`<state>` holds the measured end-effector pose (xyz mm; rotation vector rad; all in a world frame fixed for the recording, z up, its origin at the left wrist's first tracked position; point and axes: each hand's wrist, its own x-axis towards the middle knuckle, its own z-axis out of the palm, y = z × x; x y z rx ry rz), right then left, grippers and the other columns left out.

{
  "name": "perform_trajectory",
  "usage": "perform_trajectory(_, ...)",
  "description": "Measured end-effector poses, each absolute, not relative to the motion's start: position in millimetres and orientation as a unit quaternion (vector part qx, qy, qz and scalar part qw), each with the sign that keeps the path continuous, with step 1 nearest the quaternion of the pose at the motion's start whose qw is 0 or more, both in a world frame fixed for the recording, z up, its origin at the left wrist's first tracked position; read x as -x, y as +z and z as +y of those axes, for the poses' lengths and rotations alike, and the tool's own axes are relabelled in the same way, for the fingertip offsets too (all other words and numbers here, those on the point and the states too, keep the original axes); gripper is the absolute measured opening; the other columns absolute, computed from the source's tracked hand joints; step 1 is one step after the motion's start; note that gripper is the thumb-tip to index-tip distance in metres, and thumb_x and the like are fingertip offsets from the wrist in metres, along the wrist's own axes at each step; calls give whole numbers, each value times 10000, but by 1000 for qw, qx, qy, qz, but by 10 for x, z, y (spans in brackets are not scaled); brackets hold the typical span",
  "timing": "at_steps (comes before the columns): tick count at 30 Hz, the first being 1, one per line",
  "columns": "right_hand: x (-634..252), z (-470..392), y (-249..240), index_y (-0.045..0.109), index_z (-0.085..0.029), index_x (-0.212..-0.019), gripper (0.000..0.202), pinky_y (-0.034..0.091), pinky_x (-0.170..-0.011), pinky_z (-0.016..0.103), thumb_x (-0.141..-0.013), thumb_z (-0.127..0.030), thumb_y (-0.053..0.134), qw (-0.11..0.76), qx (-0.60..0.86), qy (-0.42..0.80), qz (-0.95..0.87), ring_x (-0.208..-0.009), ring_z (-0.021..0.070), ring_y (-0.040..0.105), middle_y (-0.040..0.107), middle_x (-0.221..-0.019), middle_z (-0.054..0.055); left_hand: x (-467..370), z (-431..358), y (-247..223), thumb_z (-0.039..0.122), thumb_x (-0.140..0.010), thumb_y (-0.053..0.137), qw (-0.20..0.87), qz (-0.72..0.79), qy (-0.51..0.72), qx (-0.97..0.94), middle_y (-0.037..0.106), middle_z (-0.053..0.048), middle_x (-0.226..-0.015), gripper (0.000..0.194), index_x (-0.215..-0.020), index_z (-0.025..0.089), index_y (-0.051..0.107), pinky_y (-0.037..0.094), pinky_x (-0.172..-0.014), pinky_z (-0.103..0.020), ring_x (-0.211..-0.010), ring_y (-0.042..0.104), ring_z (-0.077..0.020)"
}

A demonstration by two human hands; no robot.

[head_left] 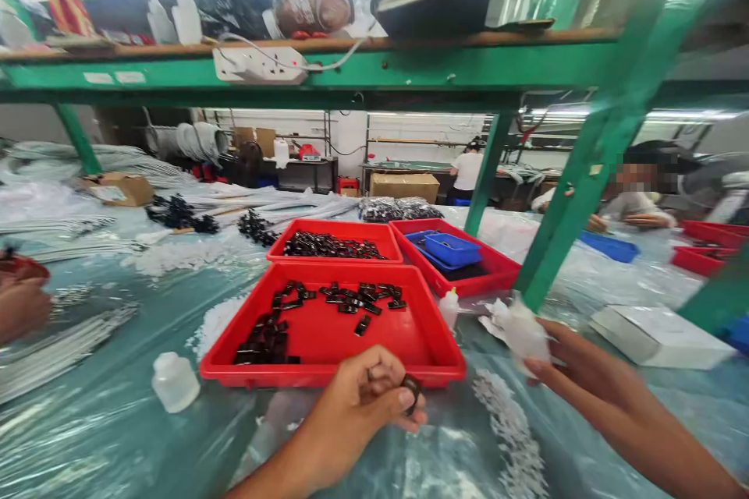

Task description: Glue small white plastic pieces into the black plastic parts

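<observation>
My left hand (366,405) is closed around a small black plastic part (411,392), pinched between thumb and fingers just in front of the near red tray (328,370). Inside that tray lie several similar glossy black parts (354,298), heaped mostly at the left and back. To the right, my right hand (553,351) grips a translucent white bottle (523,337), blurred, with crumpled white tissue (495,320) beside it. A small squeeze bottle (449,308) with a yellowish tip stands at the tray's right side. Left of the tray is a capped white bottle (174,380).
Behind stand a red tray of black parts (333,245) and another holding blue trays (450,249). A green post (576,179) rises near my right arm. White bits (509,429) lie on the plastic-covered table. Another person's hand (23,304) is at far left; someone sits at right.
</observation>
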<state>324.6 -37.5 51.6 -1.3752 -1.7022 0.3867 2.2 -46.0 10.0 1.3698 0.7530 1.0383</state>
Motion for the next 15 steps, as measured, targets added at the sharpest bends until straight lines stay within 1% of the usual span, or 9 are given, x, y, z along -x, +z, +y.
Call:
perform_trajectory(1, -3151, -421, 606, 787, -245, -1292, 479, 712, -865, 352, -951, -579, 751, 424, 536, 184, -706, -1109, 366, 829, 801, -1327, 167, -29, -526, 53, 683, -904, 820, 589, 326, 443, -591, 776, -59, -928, 515, -946, 196, 659, 638, -789, -316, -902, 800, -225)
perform_trajectory(2, -3056, -463, 664, 757, -241, -1342, 489, 705, -918, 387, -974, -562, 733, 414, 514, 197, -725, -1175, 364, 804, 771, -1390, 171, -18, -574, 5, 620, -938, 818, 587, 329, 442, -594, 789, -55, -971, 433, -979, 206, 696, 625, -826, -295, -942, 790, -207)
perform_trajectory(3, -2969, -505, 687, 713, -251, -1404, 494, 701, -935, 398, -992, -523, 722, 411, 492, 199, -741, -1197, 344, 794, 755, -1418, 166, 8, -605, -44, 553, -973, 808, 579, 335, 440, -600, 800, -48, -1018, 342, -1037, 226, 733, 610, -866, -273, -979, 780, -189)
perform_trajectory(5, -2838, -591, 647, 641, -278, -1463, 474, 706, -881, 361, -1015, -422, 697, 430, 457, 174, -759, -1135, 284, 808, 777, -1367, 140, 87, -621, -130, 454, -1030, 759, 519, 362, 434, -641, 819, -33, -1122, 222, -1177, 288, 765, 595, -934, -247, -1057, 774, -172)
perform_trajectory(7, -2769, -684, 541, 649, -297, -1399, 399, 697, -810, 307, -1004, -335, 698, 437, 440, 135, -773, -1028, 235, 822, 812, -1258, 94, 164, -604, -185, 401, -1072, 689, 376, 398, 424, -721, 832, -19, -1175, 199, -1245, 335, 760, 609, -962, -253, -1094, 791, -179)
perform_trajectory(9, -2743, -766, 442, 686, -299, -1286, 318, 680, -777, 277, -971, -274, 722, 419, 431, 100, -793, -961, 213, 824, 829, -1167, 53, 210, -588, -197, 346, -1087, 644, 224, 404, 411, -786, 845, -6, -1168, 194, -1254, 347, 745, 637, -931, -250, -1064, 820, -183)
perform_trajectory(10, -2737, -794, 409, 692, -294, -1259, 313, 673, -776, 271, -953, -247, 730, 406, 422, 91, -805, -954, 210, 823, 832, -1142, 42, 217, -587, -188, 315, -1083, 640, 170, 397, 412, -802, 849, 1, -1158, 199, -1259, 346, 727, 650, -907, -242, -1035, 832, -181)
perform_trajectory(12, -2725, -823, 385, 681, -276, -1260, 334, 658, -753, 257, -936, -197, 709, 397, 396, 97, -822, -943, 202, 818, 830, -1121, 40, 209, -598, -155, 268, -1072, 636, 105, 376, 419, -820, 856, 20, -1130, 227, -1281, 345, 678, 666, -852, -215, -967, 849, -169)
perform_trajectory(15, -2704, -818, 415, 673, -248, -1248, 322, 636, -713, 259, -936, -175, 686, 399, 363, 125, -833, -873, 186, 788, 815, -1075, 48, 178, -641, -105, 264, -1066, 630, 88, 358, 419, -830, 857, 47, -1107, 229, -1278, 350, 636, 668, -814, -182, -922, 853, -149)
